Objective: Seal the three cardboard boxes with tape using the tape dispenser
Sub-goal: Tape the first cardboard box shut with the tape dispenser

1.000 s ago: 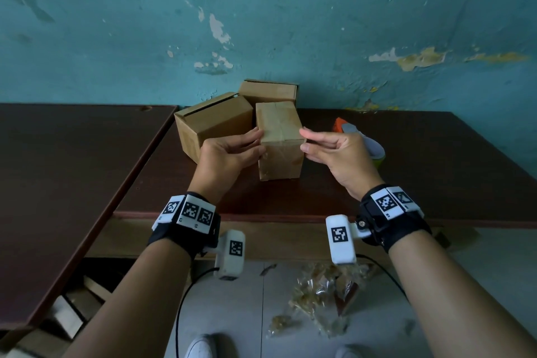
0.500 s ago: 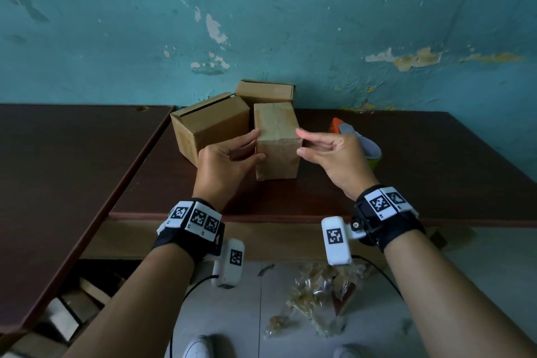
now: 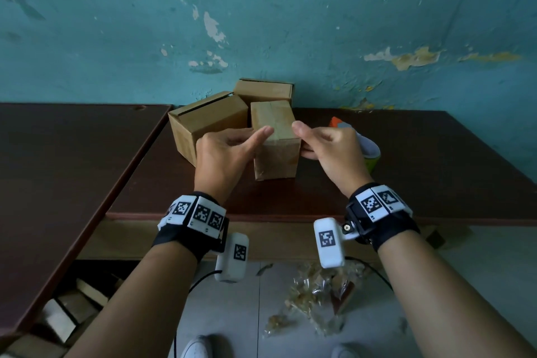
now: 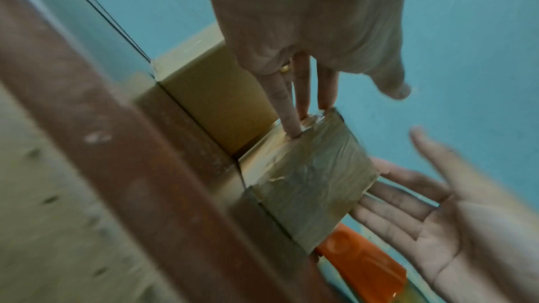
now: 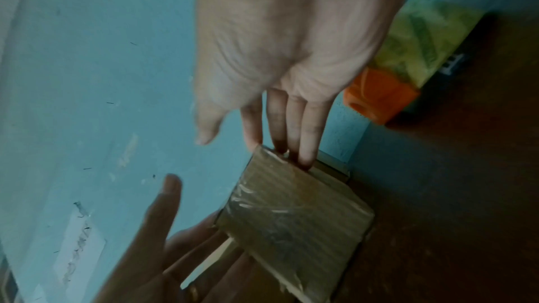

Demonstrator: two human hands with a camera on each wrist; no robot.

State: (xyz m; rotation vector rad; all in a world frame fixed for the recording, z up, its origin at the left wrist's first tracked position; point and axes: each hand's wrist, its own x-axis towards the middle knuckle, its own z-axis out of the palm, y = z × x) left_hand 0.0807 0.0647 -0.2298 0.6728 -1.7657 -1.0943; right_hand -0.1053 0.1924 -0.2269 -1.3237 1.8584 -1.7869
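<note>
Three brown cardboard boxes stand on the dark wooden table (image 3: 406, 183). The nearest, a taped box (image 3: 274, 139) (image 4: 309, 179) (image 5: 294, 211), has wrinkled clear tape over its top and front. My left hand (image 3: 232, 151) (image 4: 306, 43) presses straight fingers (image 4: 294, 123) against its left side, thumb over the top edge. My right hand (image 3: 328, 145) (image 5: 291, 54) presses straight fingers (image 5: 306, 146) against its right side, thumb on top. An untaped box (image 3: 206, 122) stands to the left and another box (image 3: 263, 90) behind. The orange and green tape dispenser (image 3: 369, 151) (image 5: 379, 96) lies behind my right hand.
A second dark table (image 3: 58, 168) adjoins on the left. The peeling teal wall (image 3: 319, 23) rises right behind the boxes. Crumpled plastic wrappers (image 3: 316, 296) litter the floor under the table edge, with wood scraps (image 3: 72, 305) at the lower left.
Both thumbs have moved inward onto the top of the taped box, near its front edge. The box has stayed where it was.
</note>
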